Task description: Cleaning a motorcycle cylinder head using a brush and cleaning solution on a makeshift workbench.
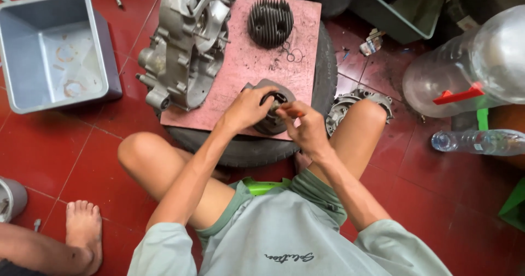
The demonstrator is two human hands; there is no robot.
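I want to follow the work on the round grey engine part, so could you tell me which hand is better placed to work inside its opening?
Probably the right hand: its fingertips pinch over the cylinder part, which the left hand steadies.

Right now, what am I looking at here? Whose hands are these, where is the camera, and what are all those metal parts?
There is no machine: a person sits on a low green stool, and a camera on their head looks down. A reddish board lies on a tyre as a workbench. The left hand steadies a round dark engine cylinder on the board, while the right hand pinches something small at its opening; I cannot tell what. Farther back lie a grey engine casing and a finned black cylinder head. On the red floor stand an empty grey tub and clear plastic bottles. The bare foot at lower left belongs to someone else.
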